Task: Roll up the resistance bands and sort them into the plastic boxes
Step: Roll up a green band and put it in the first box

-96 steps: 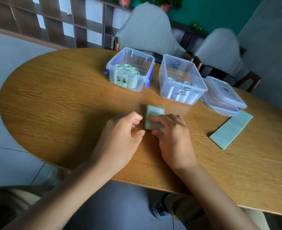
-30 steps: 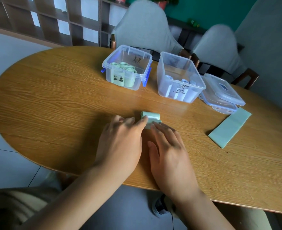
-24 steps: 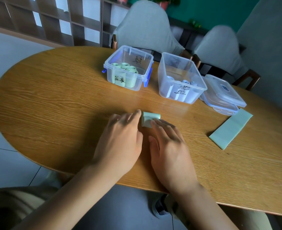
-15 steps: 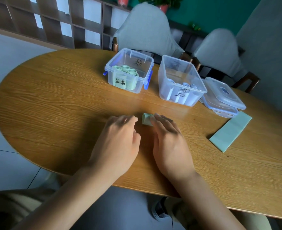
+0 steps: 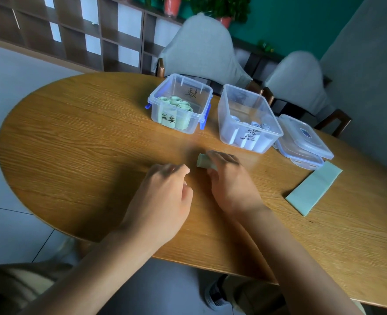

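Note:
A rolled green resistance band lies on the wooden table in front of me. My right hand grips the roll, fingers over its top and thumb at its near side. My left hand hovers just left of the roll, fingers loosely curled and holding nothing. Behind stand two clear plastic boxes: the left box holds several green rolls, the right box holds several pale blue rolls. A flat green band lies unrolled at the right.
Two stacked clear lids lie right of the boxes. Two grey-covered chairs stand behind the table, with a shelf unit further back. The table's near edge curves just below my wrists.
The band has gone from a half-rolled strip to a tight roll, pushed away from me. My left hand has come off the roll while my right hand has closed round it.

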Demonstrator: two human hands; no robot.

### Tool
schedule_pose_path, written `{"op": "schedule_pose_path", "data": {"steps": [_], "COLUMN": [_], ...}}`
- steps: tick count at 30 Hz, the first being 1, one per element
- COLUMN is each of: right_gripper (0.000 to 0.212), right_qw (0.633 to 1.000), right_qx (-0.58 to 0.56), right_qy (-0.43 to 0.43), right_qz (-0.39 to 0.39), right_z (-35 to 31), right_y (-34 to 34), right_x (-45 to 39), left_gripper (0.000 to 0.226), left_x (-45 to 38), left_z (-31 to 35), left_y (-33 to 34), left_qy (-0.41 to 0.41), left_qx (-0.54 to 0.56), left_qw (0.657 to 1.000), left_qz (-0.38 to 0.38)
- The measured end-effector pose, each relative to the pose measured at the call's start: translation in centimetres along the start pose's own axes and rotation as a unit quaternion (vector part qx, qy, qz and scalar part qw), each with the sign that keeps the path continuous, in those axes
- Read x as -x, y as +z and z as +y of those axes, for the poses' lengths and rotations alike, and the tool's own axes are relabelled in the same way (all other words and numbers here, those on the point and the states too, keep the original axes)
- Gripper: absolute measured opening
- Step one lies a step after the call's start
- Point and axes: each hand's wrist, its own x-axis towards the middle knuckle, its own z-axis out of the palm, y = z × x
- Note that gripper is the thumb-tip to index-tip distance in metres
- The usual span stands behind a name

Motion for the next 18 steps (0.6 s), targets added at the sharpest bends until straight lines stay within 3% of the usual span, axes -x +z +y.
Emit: {"op": "schedule_pose_path", "data": {"steps": [11,18], "right_gripper": [0.043,0.046], "right_qw": [0.999,0.997], "right_qx": [0.019,0.056], "right_qy": [0.013,-0.035], "right_qz": [-0.045,-0.036], "right_z": [1.1,0.5], "right_y": [-0.3,-0.8], "right_x": [-1.7,-1.6], "left_gripper": [0.032,0.038], "left_x": [-0.5,-1.2], "left_z": [-0.5,-0.7], "left_y": [0.2,0.3], "left_qy": [0.003,0.003], "left_qx": [0.012,0.012], "left_qw": [1.000,0.999], "left_qz": [0.024,0.052]}}
